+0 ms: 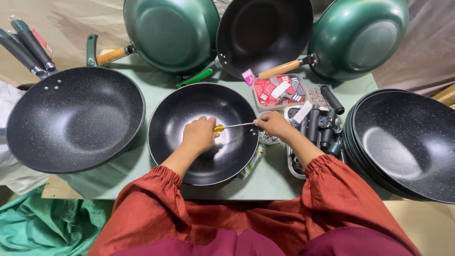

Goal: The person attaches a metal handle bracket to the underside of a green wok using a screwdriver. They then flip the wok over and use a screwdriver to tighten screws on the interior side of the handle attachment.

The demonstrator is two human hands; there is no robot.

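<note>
Left hand (199, 135) is gripping the yellow-handled screwdriver (231, 126) over the black wok (189, 161) on the bench (275, 178); right hand (271, 123) is pinching the tip by the right rim, shaft lying left-to-right between them.

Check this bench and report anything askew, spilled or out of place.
Small silvery bits lie loose on the green table beside the red-filled tray, as if spilled. Three pans lean tilted at the back. The left hand and right hand hold a screwdriver over the handleless middle pan.
</note>
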